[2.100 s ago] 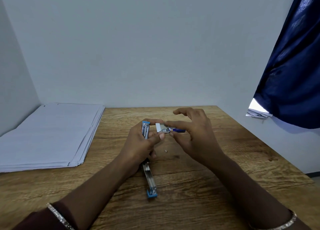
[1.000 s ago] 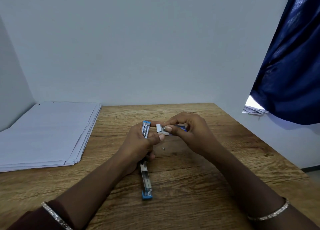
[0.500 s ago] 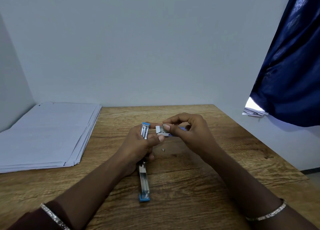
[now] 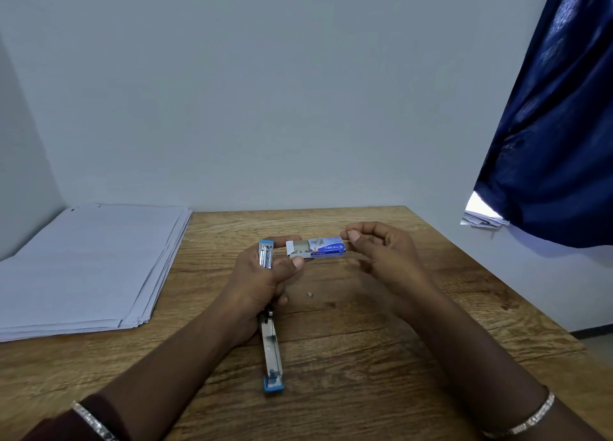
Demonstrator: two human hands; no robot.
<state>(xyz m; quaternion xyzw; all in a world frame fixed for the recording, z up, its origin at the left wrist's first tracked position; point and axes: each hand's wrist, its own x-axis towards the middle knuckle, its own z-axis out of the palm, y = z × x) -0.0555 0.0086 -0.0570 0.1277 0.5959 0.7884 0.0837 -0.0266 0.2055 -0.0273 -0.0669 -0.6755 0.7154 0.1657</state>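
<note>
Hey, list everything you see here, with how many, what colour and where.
stapler: one, silver and blue, swung open, mid-table
staple box: one, blue-white, tray partly out, above the table
small scrap: one, pale, on the table
paper stack: one, white, table's left
table: one, brown wood
curtain: one, dark blue, upper right
bracelets: two, silver, one per wrist
left hand: grips stapler, pinches the box tray
right hand: fingers curled by the box's right end

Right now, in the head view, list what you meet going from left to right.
Stack of paper → stapler → staple box → right hand → blue curtain. The left hand overlaps the stapler, so it is left out.
</note>
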